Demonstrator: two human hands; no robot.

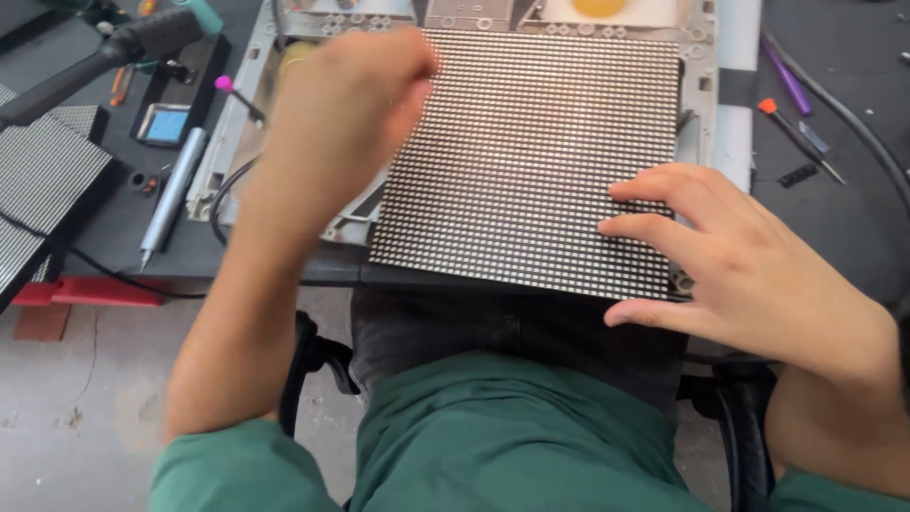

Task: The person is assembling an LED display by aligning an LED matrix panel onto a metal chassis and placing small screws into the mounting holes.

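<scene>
- Green sleeves (512, 446) and dark trousers fill the near edge; the person sits at a dark table (834, 209).
- Right hand (749, 261) lies flat on the near right corner of the LED panel (531, 152), fingers (654, 228) spread and pressing on its dotted face; it holds nothing.
- Left hand (346, 104) is raised over the panel's far left corner and is blurred; its fingers look loosely curled, but I cannot tell whether they pinch the panel's edge or merely touch it.
- The panel sits face up on a grey metal frame (706, 104), middle of the table, its near edge at the table's rim; its left side seems slightly off the frame, with a gap and a black cable (223, 194) showing beneath.
- Judging by this, the panel is laid on the frame and roughly lined up; the right side looks seated, while the left side looks not yet pressed home.
- Left of the frame lie a silver screwdriver (171, 199), a small blue-faced box (166, 125), a pink-tipped tool (237, 95) and another dotted panel (43, 180) at the far left.
- A black-handled tool (104, 52) lies far left; a purple pen (785, 81) and an orange-tipped tool (791, 133) lie to the right.
</scene>
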